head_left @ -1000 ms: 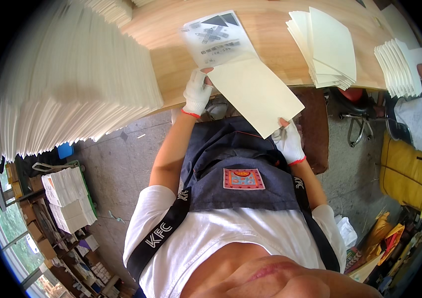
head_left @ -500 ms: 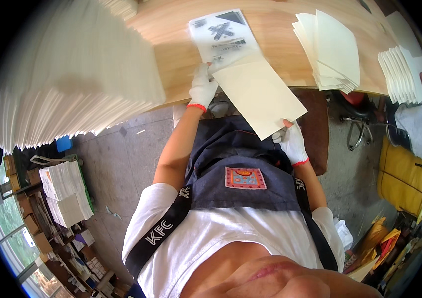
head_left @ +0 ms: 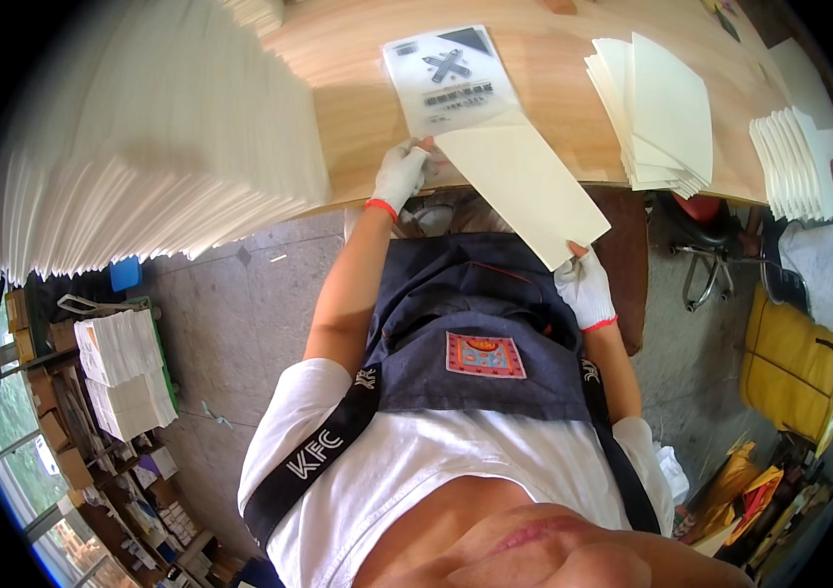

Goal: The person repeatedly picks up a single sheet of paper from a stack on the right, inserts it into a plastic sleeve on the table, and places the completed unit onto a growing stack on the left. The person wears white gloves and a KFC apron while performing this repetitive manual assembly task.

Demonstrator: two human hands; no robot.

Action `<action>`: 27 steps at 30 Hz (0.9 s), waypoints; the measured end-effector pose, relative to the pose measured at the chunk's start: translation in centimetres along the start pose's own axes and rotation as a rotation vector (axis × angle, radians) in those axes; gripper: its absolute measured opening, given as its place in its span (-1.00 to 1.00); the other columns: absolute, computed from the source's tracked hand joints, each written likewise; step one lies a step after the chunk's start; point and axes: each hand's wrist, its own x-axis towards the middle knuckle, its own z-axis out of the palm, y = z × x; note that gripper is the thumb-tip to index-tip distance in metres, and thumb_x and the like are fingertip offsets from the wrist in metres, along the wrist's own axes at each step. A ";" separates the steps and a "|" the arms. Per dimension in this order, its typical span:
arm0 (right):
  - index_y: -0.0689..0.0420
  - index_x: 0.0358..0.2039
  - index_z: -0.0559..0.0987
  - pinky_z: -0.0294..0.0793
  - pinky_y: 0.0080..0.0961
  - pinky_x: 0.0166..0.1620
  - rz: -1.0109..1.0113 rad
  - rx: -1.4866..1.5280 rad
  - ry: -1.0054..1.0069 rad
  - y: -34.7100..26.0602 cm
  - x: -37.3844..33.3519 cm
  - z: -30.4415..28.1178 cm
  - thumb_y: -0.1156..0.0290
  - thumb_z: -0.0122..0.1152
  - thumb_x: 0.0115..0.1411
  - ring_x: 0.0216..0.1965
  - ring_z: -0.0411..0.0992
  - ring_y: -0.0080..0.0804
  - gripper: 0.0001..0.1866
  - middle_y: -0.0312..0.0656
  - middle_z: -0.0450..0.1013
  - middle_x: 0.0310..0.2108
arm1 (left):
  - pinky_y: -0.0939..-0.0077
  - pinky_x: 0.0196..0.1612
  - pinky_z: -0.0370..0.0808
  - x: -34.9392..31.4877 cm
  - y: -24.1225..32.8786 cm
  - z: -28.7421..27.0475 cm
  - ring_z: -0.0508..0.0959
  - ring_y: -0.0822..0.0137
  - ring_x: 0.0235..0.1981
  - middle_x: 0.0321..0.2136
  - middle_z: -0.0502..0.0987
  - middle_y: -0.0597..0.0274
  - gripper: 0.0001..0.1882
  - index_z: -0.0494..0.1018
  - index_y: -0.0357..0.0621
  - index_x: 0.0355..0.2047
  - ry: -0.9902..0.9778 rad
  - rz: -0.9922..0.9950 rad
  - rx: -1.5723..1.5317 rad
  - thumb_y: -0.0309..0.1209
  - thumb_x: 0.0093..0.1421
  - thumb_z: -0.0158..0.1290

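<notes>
Head view: we see our right hand (head_left: 585,286) pinching the near corner of the cream card (head_left: 524,191), which slants out past the edge of the table (head_left: 353,137), its far end meeting the printed sheet (head_left: 451,83). Our left hand (head_left: 401,174) curls beside the far-left corner; whether it grips anything, we cannot tell. Should our right pinch slip, the overhanging card could tip down; a crooked push could crease it.

1 plain cream sheet (head_left: 524,191) — slanted off a table (head_left: 558,93), upper end touching 1 printed white sheet (head_left: 451,83)
</notes>
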 end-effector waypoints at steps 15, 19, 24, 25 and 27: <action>0.05 -0.14 0.36 0.30 -0.72 -0.69 -0.019 -0.084 -0.033 -0.4 -0.8 0.8 0.48 -0.04 0.16 -0.60 0.38 -0.54 -0.77 -0.24 0.43 -0.36 | 0.68 -0.77 0.01 0.9 -1.1 1.7 0.13 0.63 -0.79 -0.66 0.33 0.41 -0.85 0.36 -0.11 -0.43 -0.003 0.012 -0.327 -0.31 0.20 -0.07; 0.08 -0.09 0.34 0.39 -0.73 -0.59 -0.093 -0.105 -0.096 -0.6 -0.5 0.3 0.51 -0.05 0.16 -0.50 0.41 -0.54 -0.73 -0.22 0.41 -0.29 | 0.55 -0.71 0.20 1.4 -1.8 1.5 0.26 0.53 -0.75 -0.65 0.38 0.32 -0.84 0.37 -0.15 -0.40 0.079 0.184 -0.087 -0.32 0.18 -0.06; 0.13 -0.03 0.30 0.57 -0.71 -0.40 -0.099 -0.052 -0.120 -0.6 -0.8 0.3 0.57 -0.06 0.15 -0.24 0.45 -0.52 -0.65 -0.18 0.37 -0.15 | 0.39 -0.50 0.38 0.3 -2.8 2.6 0.44 0.34 -0.61 -0.61 0.46 0.13 -0.83 0.36 -0.22 -0.42 0.375 0.639 0.386 -0.35 0.16 -0.06; 0.14 -0.01 0.30 0.56 -0.68 -0.35 -0.098 -0.044 -0.152 -0.4 -1.1 0.6 0.57 -0.06 0.15 -0.21 0.44 -0.50 -0.65 -0.17 0.37 -0.14 | 0.37 -0.46 0.39 -0.1 -2.8 2.9 0.47 0.29 -0.58 -0.60 0.47 0.09 -0.83 0.35 -0.23 -0.42 0.367 0.605 0.315 -0.35 0.15 -0.06; 0.16 0.00 0.28 0.55 -0.63 -0.27 -0.096 -0.044 -0.198 -0.3 -1.7 1.2 0.58 -0.07 0.15 -0.17 0.42 -0.46 -0.63 -0.16 0.36 -0.11 | 0.36 -0.47 0.38 -0.3 -3.4 2.6 0.49 0.28 -0.56 -0.61 0.46 0.10 -0.83 0.35 -0.24 -0.43 0.468 0.674 0.256 -0.36 0.15 -0.06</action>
